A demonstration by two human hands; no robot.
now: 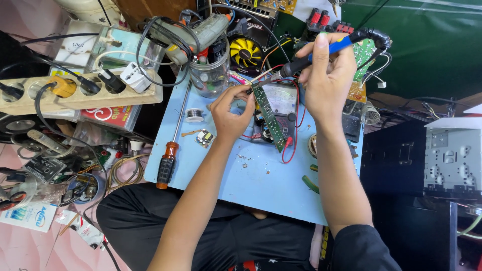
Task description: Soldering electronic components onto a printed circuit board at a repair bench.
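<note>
Soldering work at a small light-blue desk [261, 185], seen from above the seated person. The left hand [232, 114] is closed in a pinch on the upper end of a narrow green circuit board [268, 118], which slants down to the right across the face of an analogue multimeter [281, 108] lying near the middle of the desk. The right hand [326, 75] is wrapped around a soldering iron [321, 52] with a blue-and-black handle, held like a pen; its tip points left and meets the top end of the board, just beside the left fingertips. Left of the hands lie a spool of solder wire [194, 115] and a screwdriver [170, 145] with an orange-and-black handle, its shaft running away towards the far side. Behind them stands a clear jar [210, 78] of small parts. A beige power strip [75, 93] sits to the far left, off the desk.
</note>
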